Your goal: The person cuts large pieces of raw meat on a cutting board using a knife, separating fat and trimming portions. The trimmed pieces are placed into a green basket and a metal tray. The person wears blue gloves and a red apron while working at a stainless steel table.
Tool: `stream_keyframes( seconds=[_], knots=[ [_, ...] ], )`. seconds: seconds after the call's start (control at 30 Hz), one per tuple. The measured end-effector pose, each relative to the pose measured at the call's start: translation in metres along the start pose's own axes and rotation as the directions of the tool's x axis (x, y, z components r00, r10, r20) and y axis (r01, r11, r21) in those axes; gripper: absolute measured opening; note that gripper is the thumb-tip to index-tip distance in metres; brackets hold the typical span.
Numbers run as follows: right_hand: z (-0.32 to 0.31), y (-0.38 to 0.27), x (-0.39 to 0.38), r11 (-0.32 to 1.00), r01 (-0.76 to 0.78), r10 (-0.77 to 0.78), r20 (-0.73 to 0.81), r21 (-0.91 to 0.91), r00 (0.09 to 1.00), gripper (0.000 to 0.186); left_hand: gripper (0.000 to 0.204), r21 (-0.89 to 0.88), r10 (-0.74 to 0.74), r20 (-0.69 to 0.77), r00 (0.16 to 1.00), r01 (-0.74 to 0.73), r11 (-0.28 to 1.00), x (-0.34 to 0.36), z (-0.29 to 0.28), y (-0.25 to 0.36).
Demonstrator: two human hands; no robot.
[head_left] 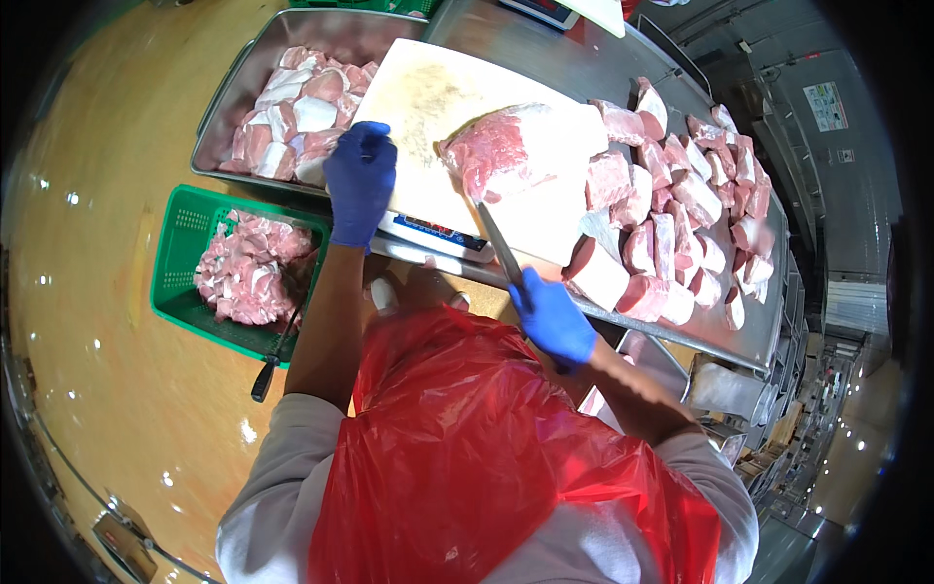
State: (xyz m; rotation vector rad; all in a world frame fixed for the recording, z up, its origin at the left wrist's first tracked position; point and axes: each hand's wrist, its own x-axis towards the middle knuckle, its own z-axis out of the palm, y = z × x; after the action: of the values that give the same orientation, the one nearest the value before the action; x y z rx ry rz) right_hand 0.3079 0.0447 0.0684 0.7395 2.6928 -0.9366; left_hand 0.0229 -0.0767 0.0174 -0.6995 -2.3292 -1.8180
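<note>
A large piece of raw pork [501,148] lies on a cream cutting board [413,88]. My right hand [553,321], blue-gloved, grips a knife [504,243], whose blade reaches to the meat's lower edge. My left hand [360,175], also gloved, is at the board's left edge with its fingers curled; whatever they hold, if anything, is hidden. A blue-trimmed scale [433,233] shows just below the board. To the board's left, a steel tray [219,127] holds cut pork chunks [316,112]; many more cut pieces [696,195] lie at its right.
A green perforated crate [180,234] of meat trimmings, with a black-handled tool [265,380], is at lower left. The steel table [739,336] extends right. Steel bins [720,389] sit beyond its front edge. A cable [73,462] runs along the yellow floor [107,292].
</note>
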Motion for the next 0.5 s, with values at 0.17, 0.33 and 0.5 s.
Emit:
stream_keyframes(
  seconds=[0.17,0.33,0.5],
  knots=[
    [-0.035,0.002,-0.024,0.991,0.053,-0.068,-0.121,-0.124,0.99,0.021,0.025,-0.368,0.166,0.169,0.972,-0.094,0.925,-0.002,0.017,0.022],
    [-0.038,-0.027,0.039,0.997,0.062,-0.074,-0.341,-0.044,0.937,0.018,0.023,0.044,0.307,0.158,0.939,-0.317,0.947,-0.014,0.062,0.043],
    [-0.029,-0.057,0.108,0.992,0.107,-0.123,-0.376,-0.063,0.918,0.03,0.015,-0.1,-0.159,0.302,0.94,0.198,0.975,-0.002,0.05,0.03]
  ],
)
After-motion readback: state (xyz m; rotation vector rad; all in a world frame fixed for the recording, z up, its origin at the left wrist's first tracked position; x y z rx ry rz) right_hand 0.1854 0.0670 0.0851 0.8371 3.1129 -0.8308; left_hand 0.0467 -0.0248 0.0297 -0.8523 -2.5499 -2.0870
